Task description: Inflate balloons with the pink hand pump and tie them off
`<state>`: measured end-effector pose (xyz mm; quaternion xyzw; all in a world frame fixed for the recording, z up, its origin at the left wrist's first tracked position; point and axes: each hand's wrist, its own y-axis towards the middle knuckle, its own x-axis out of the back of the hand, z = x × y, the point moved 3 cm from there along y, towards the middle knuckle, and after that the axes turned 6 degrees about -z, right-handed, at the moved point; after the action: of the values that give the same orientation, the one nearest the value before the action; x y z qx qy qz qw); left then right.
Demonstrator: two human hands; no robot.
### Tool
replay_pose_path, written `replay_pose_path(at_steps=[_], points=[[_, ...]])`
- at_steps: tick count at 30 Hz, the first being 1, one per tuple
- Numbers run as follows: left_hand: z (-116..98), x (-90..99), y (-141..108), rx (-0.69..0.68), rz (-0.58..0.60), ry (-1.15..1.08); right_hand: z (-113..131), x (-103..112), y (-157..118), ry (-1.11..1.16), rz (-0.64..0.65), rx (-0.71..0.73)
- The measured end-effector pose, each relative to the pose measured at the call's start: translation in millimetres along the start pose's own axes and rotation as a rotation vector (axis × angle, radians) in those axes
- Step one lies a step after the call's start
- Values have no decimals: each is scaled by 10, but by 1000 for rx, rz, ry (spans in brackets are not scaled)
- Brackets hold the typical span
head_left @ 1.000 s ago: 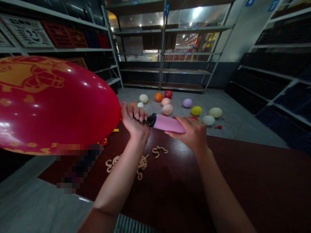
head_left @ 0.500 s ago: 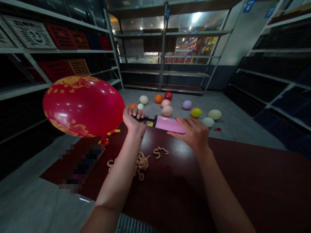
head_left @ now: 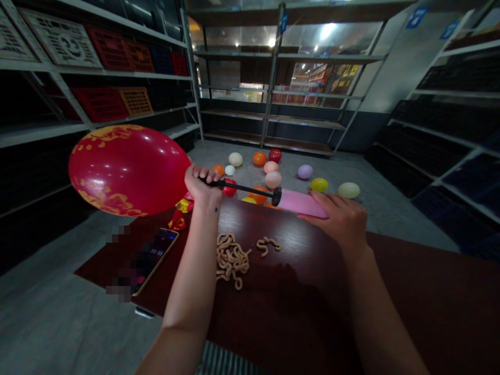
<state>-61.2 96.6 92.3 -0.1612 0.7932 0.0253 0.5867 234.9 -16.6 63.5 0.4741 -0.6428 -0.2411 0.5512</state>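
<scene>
My left hand (head_left: 201,186) is shut around the neck of a red balloon (head_left: 128,171) with a gold print, and around the nozzle end of a hand pump. The pump's black rod (head_left: 248,188) is drawn out to a black disc. Its pink barrel (head_left: 300,203) lies under my right hand (head_left: 339,221), whose fingers press on it from above. A tangle of beige cord-like strands (head_left: 231,259) lies on the dark red table (head_left: 297,291) below my hands.
A smartphone (head_left: 156,259), partly blurred out, lies on the table's left side near limp red and yellow balloons (head_left: 180,213). Several inflated balloons (head_left: 273,179) lie on the grey floor beyond the table. Metal shelves with crates stand on both sides and behind.
The pink barrel has slid right, away from my left hand, exposing the black rod. The balloon, held by my left hand, looks about the same size as half a second ago.
</scene>
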Motion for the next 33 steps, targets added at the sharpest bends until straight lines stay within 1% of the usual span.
replay_pose_path(at_steps=[4,9,12,15,18,20,23,29,33], points=[[-1,-117,-157,-65,121,-29,-52,44,9,62,25,-96],[98,-184,-336,-141,196,-78,-97,22,-10,126,43,-151],[222,-182,-414,-131,222,-85,-45,-22,2,178,62,-168],[398,-172,-513,-88,244,-63,75,-56,43,212,74,-156],[578,-157,-626,-54,259,-10,197,-66,90,211,42,-148],[669,-136,-672,-46,248,41,250,-68,110,212,17,-147],[748,-83,-640,-25,212,77,282,-79,117,190,18,-137],[821,62,-346,92,114,37,340,-118,110,83,62,-90],[811,113,-197,129,62,46,391,-191,83,57,80,-85]])
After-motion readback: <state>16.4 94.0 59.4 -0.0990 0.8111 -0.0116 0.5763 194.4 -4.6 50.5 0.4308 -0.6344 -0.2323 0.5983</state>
